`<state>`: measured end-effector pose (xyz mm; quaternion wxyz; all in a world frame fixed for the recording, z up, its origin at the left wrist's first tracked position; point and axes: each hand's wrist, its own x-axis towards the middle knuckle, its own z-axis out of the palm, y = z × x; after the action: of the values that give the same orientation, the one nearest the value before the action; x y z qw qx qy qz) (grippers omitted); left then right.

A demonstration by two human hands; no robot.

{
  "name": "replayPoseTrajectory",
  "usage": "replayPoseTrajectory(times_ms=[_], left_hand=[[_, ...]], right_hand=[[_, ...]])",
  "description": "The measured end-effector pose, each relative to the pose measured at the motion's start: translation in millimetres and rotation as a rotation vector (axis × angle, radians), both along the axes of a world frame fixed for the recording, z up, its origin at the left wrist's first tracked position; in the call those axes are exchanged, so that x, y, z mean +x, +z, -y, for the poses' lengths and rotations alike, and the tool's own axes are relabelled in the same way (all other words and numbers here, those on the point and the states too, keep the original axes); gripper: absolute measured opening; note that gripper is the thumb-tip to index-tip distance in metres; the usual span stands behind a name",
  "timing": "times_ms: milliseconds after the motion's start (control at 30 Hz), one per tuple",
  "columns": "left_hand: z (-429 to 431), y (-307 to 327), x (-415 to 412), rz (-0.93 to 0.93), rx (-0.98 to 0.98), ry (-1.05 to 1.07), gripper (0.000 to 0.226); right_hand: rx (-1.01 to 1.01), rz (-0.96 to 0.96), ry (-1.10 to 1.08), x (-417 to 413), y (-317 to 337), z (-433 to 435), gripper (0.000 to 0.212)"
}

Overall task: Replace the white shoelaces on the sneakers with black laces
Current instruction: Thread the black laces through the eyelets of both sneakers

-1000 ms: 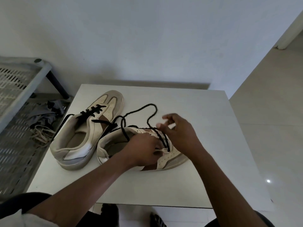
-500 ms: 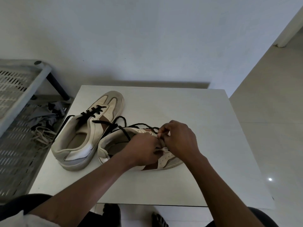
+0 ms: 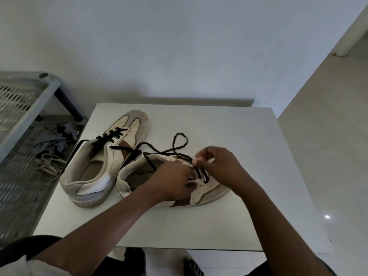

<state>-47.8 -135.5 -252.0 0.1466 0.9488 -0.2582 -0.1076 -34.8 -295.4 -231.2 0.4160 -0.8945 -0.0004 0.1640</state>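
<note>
— Start closest in. What are the hands doing?

— The left hand (image 3: 175,182) lies on top of the near sneaker (image 3: 207,193), fingers curled down over the tongue and eyelet rows, gripping it. Whether a lace is also caught under those fingers, I cannot tell. The right hand (image 3: 221,166) is just beside it, over the toe half, thumb and forefinger closed in a tight pinch on the black lace (image 3: 180,142).

— And where does that sneaker sit?

— On its side, around the middle of the table (image 3: 239,220), toe pointing to the right edge and heel to the left. A few black crossings show between the two hands.

— Where does the rest of the lace go?

— It runs away from the pinch and makes a loose loop lying on the table just beyond the sneaker.

— The other one?

— The far sneaker (image 3: 111,156) stands upright near the left edge, heel toward the person, toe toward the far left corner. It is laced in black and touches the near one at the heel.

— The white laces?

— The white laces (image 3: 49,164) lie in a heap off the table, on the low shelf of a rack (image 3: 29,92) to the left, next to a grey cloth (image 3: 51,140).
</note>
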Motion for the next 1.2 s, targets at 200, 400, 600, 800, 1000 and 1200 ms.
replayPoseTrajectory(times_ms=[200,400,600,800,1000,1200], left_hand=[[-0.8,-1.9,0.3,-0.012,0.011,-0.009,0.025],[-1.2,-3.6,0.3,-0.026,-0.003,-0.012,0.024],[-3.7,-9.5,4.7,-0.038,-0.016,-0.027,0.049],[-2.8,-3.8,4.6,0.006,-0.060,0.005,0.023],[-3.2,-3.3,5.3,0.003,-0.040,-0.012,0.024],[-2.3,-3.4,2.9,-0.063,-0.049,-0.052,0.023]], right_hand=[[-0.276,0.144,-0.030,-5.1,-7.4,-12.5,0.011],[-0.279,0.233,-0.041,-11.0,-6.6,-30.0,0.012],[-0.064,0.331,-0.220,-9.4,-9.2,-27.3,0.018],[0.409,0.395,-0.384,-9.9,11.6,-24.8,0.013],[0.793,0.541,-0.215,-14.7,40.3,-27.2,0.006],[0.837,0.341,-0.211,-6.6,27.9,-17.8,0.007]])
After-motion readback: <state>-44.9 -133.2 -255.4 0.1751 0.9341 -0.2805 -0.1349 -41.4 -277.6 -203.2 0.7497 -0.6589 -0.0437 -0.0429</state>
